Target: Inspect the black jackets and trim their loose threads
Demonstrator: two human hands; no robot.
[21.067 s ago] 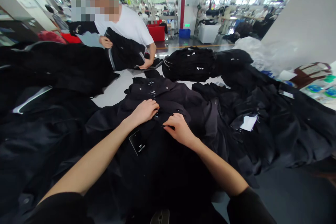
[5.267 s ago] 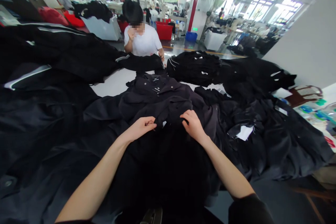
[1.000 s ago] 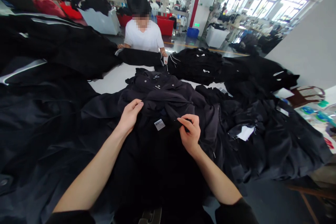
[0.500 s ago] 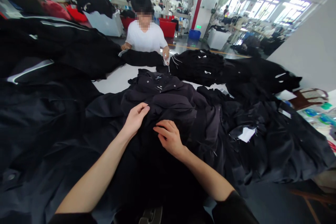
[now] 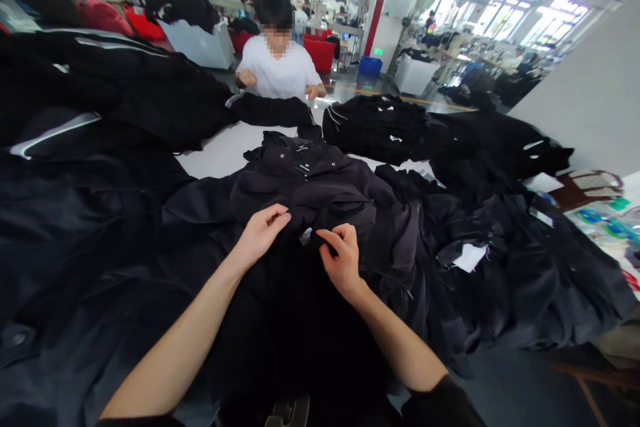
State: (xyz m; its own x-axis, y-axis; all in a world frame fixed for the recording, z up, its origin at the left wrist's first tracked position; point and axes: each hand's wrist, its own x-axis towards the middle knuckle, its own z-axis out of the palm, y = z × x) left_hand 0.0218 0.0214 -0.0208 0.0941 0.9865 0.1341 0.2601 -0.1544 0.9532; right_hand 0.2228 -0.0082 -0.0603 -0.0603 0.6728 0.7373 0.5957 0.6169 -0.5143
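A dark jacket [image 5: 320,177] lies spread on the table in front of me, collar away from me. My left hand [image 5: 260,235] rests on its front with fingers curled over a fold of the fabric. My right hand [image 5: 341,259] pinches the jacket's dark fabric just right of a small white label [image 5: 305,235] that peeks out between my two hands. Both forearms reach in from the bottom of the view.
Heaps of black garments [image 5: 380,127] cover the table to the left, the far side and the right, with a white tag [image 5: 469,257] among them. A bare strip of white table [image 5: 220,153] shows beyond the jacket. A person in a white shirt [image 5: 280,73] handles a garment opposite.
My right hand has moved from lying flat on the jacket to pinching the fabric beside the white label, which shows again. My left hand has slid slightly toward me.
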